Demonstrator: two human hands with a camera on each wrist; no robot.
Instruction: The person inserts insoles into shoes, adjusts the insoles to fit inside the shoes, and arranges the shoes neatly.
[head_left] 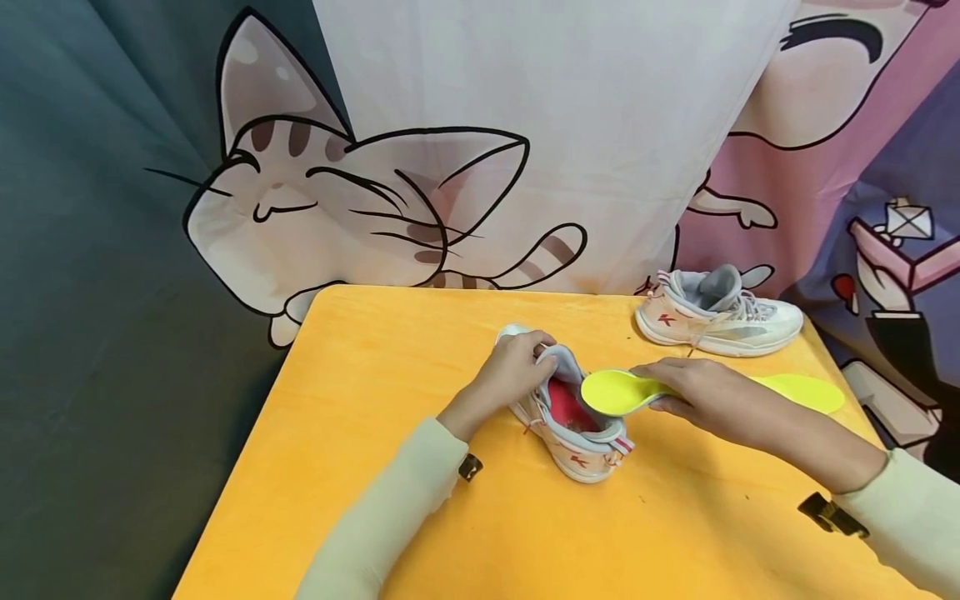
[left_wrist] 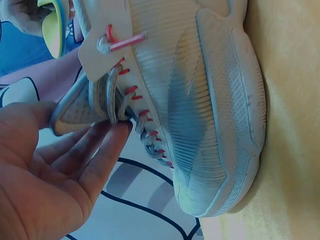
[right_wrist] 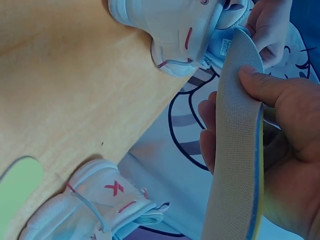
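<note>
A white sneaker (head_left: 581, 462) with a pink-red interior lies on the table, its heel toward me. My left hand (head_left: 513, 371) pinches its tongue (left_wrist: 82, 102), thumb on one side and fingers by the grey laces (left_wrist: 142, 125). In my right hand (head_left: 705, 396) is an insole (head_left: 617, 392), yellow underneath and covered with grey mesh on the other face, as the right wrist view shows. Its rounded end hangs over the shoe's opening. The thumb presses the mesh face while the fingers wrap behind. My hand and forearm hide part of the insole in the head view.
A second white sneaker (head_left: 720, 321) stands at the table's far right corner. Near it lies another yellow insole (head_left: 806, 392), partly behind my right forearm. The yellow table (head_left: 360, 375) ends at a cartoon-printed curtain (head_left: 585, 108) along the back.
</note>
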